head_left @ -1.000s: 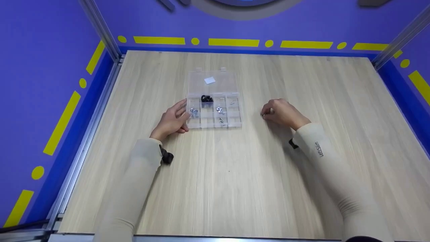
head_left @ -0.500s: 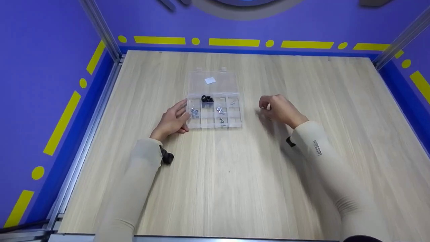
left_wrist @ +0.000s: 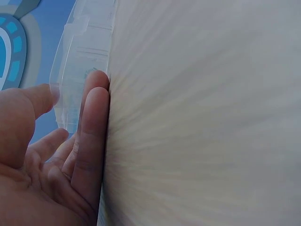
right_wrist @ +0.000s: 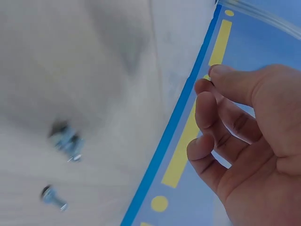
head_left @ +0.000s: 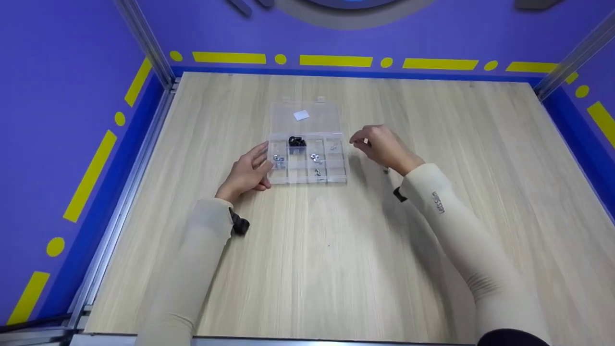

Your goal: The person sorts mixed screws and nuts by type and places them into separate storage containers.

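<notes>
A clear plastic compartment box point(head_left: 297, 178) lies on the table with its lid laid back. My left hand point(head_left: 245, 173) holds its left side; in the left wrist view the thumb point(left_wrist: 44, 98) presses on the box's edge. Black parts point(head_left: 297, 142) fill one back compartment, and small silvery metal parts point(head_left: 315, 157) lie in several others. Just right of the box, my right hand point(head_left: 382, 146) is raised above the table. Its thumb and index finger pinch a tiny piece, almost wholly hidden point(right_wrist: 210, 81). Beneath it lie several screws point(right_wrist: 54, 197), one group blurred.
A white label point(head_left: 301, 115) is on the open lid point(head_left: 317, 120). The wooden table point(head_left: 307, 269) is bordered by blue panels point(head_left: 57, 96) with yellow marks and a metal rail point(head_left: 120, 202) at the left. Screws point(head_left: 386, 170) lie near the right wrist.
My right hand has risen and moved left toward the box, uncovering screws on the table behind it. The left hand and the box stay where they were.
</notes>
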A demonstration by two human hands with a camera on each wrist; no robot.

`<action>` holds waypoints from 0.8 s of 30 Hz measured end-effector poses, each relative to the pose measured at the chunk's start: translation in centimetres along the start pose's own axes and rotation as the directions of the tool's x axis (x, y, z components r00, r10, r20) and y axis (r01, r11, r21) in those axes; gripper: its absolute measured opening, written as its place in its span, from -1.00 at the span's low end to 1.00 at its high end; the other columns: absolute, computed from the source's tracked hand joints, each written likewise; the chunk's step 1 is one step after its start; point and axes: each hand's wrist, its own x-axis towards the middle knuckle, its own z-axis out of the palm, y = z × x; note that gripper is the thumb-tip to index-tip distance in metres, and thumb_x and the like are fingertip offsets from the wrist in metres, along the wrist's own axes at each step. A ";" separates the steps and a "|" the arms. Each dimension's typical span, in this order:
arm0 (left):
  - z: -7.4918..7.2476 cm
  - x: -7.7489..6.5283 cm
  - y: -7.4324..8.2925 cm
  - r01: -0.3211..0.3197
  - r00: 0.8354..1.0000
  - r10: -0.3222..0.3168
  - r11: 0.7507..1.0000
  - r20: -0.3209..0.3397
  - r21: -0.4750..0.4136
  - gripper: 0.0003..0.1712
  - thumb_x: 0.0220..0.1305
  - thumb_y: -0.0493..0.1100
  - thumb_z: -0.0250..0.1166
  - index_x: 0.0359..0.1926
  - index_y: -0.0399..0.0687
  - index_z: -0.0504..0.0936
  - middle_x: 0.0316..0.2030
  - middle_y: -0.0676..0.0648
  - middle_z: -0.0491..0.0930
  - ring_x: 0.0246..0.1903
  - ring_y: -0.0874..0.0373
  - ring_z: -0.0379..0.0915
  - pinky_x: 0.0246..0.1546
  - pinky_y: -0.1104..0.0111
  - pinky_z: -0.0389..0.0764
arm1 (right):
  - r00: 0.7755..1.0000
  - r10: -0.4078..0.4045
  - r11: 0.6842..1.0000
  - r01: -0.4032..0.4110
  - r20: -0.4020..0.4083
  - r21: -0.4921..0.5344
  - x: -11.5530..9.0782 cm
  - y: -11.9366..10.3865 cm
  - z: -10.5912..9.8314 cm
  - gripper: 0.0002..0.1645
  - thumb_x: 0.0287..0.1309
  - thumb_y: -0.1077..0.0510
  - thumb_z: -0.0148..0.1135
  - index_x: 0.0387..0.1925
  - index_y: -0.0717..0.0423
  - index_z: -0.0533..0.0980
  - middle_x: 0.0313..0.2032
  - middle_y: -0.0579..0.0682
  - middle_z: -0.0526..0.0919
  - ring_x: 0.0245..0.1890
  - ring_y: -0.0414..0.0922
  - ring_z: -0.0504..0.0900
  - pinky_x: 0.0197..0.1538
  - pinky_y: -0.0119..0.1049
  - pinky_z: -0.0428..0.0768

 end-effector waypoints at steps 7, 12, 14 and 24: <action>0.1 0.0 -0.1 -0.002 1.000 0.002 1.000 -0.007 -0.010 -0.24 0.55 -0.14 0.18 0.64 0.19 0.09 0.51 -0.12 0.27 -0.59 0.08 0.61 -0.62 0.39 0.67 | 0.998 -0.059 0.998 0.059 -0.021 0.007 2.0 -1.7 0.2 -0.80 0.37 0.35 0.27 -0.08 0.24 0.76 -0.19 0.14 0.76 -0.19 0.03 0.73 -0.12 -0.10 0.72; 0.1 0.0 -0.1 -0.002 1.000 0.002 1.000 -0.001 -0.023 -0.24 0.55 -0.14 0.18 0.64 0.17 0.10 0.52 -0.12 0.26 -0.59 0.10 0.61 -0.62 0.40 0.67 | 0.996 -0.088 0.996 0.088 -0.018 0.008 3.1 -2.2 0.6 -0.81 0.37 0.34 0.28 -0.10 0.23 0.76 -0.17 0.13 0.78 -0.14 0.03 0.75 -0.03 -0.09 0.72; 0.0 0.0 -0.2 -0.002 1.000 0.002 1.000 0.001 -0.021 -0.24 0.56 -0.14 0.18 0.64 0.17 0.10 0.52 -0.11 0.25 -0.59 0.10 0.61 -0.61 0.40 0.67 | 0.997 -0.078 0.997 0.078 -0.007 0.014 3.4 -2.3 0.9 -0.81 0.36 0.33 0.29 -0.10 0.23 0.76 -0.15 0.12 0.78 -0.11 0.03 0.75 0.00 -0.10 0.72; -0.1 0.0 -0.3 -0.015 1.000 0.015 1.000 0.006 -0.012 -0.24 0.56 -0.11 0.18 0.64 0.17 0.09 0.52 -0.10 0.24 -0.58 0.10 0.61 -0.60 0.41 0.66 | 0.999 -0.015 0.999 0.013 0.039 0.041 4.5 -2.1 1.8 -0.83 0.31 0.34 0.32 -0.15 0.20 0.78 -0.14 0.07 0.80 -0.09 0.00 0.75 -0.01 -0.10 0.71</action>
